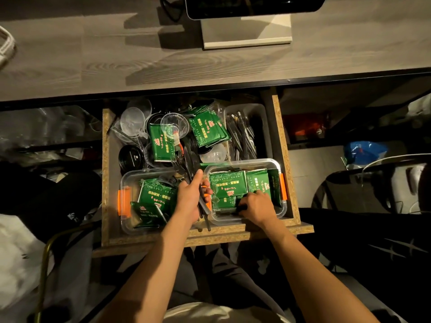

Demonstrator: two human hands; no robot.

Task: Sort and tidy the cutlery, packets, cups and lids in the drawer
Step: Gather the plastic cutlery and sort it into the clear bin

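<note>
The open chipboard drawer (pixel 106 173) holds green packets, clear cups and black lids in a jumble. My left hand (pixel 190 199) grips a bundle of black plastic forks (pixel 184 167), tines pointing away, between two clear tubs. My right hand (pixel 256 206) reaches into the right tub (pixel 277 165) and pinches a dark item among the green packets (pixel 227 185); what it is I cannot tell. The left tub (pixel 126 180) holds more green packets (pixel 152 194). Clear cups (pixel 133 122) and a black lid (pixel 130 157) lie at the back left.
A grey tray (pixel 262 113) with dark cutlery sits at the drawer's back right. Above the drawer runs a wooden countertop (pixel 93 54) with a screen on a white stand (pixel 247 33). A chair frame (pixel 45 257) stands at the lower left; bags and clutter fill the shelves beside the drawer.
</note>
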